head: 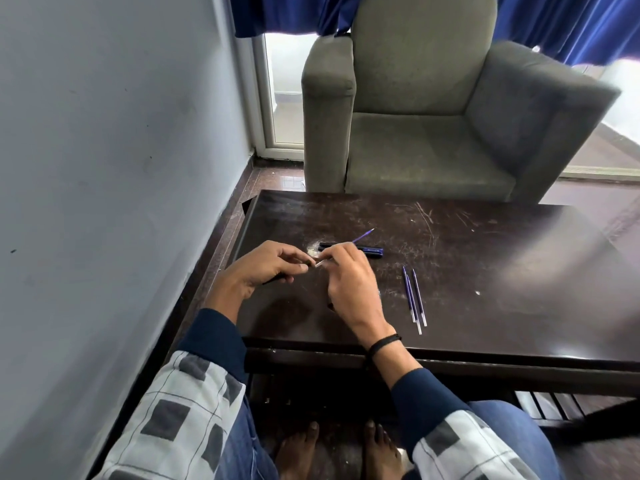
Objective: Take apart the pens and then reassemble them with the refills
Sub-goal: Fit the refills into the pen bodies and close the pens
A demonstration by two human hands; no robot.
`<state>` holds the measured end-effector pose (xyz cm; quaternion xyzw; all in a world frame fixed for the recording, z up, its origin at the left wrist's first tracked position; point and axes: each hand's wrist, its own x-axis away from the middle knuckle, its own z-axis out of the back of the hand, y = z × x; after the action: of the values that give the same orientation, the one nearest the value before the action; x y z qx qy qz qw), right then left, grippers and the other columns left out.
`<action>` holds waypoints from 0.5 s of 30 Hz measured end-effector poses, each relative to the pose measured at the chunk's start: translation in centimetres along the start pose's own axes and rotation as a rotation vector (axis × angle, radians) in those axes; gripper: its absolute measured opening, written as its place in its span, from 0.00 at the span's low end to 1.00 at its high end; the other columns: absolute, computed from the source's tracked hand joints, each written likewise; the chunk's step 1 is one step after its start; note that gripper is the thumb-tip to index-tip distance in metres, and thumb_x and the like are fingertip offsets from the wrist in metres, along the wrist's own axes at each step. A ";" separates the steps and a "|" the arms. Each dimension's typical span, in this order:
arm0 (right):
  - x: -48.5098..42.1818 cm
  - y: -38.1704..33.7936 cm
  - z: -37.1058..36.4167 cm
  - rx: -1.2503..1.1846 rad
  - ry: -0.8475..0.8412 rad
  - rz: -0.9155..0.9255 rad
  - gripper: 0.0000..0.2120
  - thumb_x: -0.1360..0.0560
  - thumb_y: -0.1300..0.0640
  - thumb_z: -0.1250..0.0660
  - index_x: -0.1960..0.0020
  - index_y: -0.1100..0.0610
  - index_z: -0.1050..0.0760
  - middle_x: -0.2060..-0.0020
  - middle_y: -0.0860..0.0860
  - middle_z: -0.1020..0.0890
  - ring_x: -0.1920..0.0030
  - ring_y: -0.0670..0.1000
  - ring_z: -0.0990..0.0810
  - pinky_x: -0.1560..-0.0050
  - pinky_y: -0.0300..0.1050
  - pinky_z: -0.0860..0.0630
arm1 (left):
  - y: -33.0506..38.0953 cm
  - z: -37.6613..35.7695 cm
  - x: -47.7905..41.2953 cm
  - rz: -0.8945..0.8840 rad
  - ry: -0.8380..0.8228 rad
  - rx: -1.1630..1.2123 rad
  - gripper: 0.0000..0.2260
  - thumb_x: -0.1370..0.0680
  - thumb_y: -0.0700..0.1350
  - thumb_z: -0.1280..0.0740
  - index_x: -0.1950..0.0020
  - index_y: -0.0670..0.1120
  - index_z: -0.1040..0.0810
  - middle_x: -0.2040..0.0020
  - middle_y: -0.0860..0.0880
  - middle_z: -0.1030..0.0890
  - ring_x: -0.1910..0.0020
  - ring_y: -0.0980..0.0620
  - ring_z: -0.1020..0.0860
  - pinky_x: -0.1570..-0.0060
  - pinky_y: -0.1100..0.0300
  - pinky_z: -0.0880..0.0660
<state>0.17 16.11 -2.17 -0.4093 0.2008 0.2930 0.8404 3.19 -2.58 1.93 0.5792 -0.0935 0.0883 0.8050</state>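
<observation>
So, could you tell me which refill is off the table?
The refill pinched in the right hand, its purple tip slanting upward; the other three refills lie together on the table.

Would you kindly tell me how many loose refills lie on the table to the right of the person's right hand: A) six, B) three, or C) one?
B: three thin purple refills lie side by side on the dark table, clear of the right hand.
</observation>
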 end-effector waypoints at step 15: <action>-0.1 -0.4 0.8 -0.027 0.043 -0.176 0.06 0.23 0.66 0.33 0.50 0.57 0.20 0.54 0.48 0.19 0.50 0.51 0.22 0.50 0.34 0.33 | 0.5 -1.2 -0.1 -0.031 -0.076 0.024 0.10 0.23 0.37 0.27 0.43 0.44 0.14 0.54 0.44 0.18 0.60 0.54 0.22 0.58 0.63 0.23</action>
<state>0.40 16.52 -1.45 -0.4430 0.1779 0.2118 0.8528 3.04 -1.33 2.02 0.5932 -0.1138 0.0551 0.7951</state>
